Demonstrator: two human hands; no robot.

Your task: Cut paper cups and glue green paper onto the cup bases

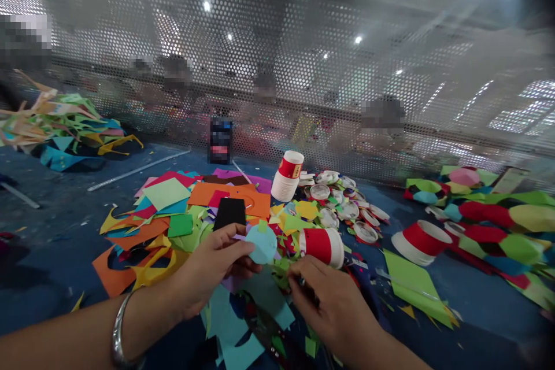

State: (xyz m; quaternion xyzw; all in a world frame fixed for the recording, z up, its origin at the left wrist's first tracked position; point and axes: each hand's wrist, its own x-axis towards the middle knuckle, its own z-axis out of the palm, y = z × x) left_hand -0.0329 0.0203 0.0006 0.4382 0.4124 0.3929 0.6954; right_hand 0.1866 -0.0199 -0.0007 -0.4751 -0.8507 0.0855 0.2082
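Between its thumb and fingers, my left hand (228, 257) pinches a light blue paper disc (265, 247). At the disc's top edge is a small yellow-green paper piece (262, 226). To the right, my right hand (323, 286) is closed, its fingertips pressed together. Whatever they may hold is too small to make out. Just behind that hand a red and white paper cup (323, 247) lies on its side. Cut light blue paper sheets (243, 326) lie below both hands. A black rectangular piece (230, 214) rests behind my left hand.
Coloured paper scraps (173, 196) cover the table's middle. Stacked paper cups (287, 176) stand behind small round pieces (347, 202). At right are another cup (422, 241), a green sheet (411, 286) and paper-decorated pieces (498, 219). A phone (220, 140) leans against the perforated metal screen (281, 69).
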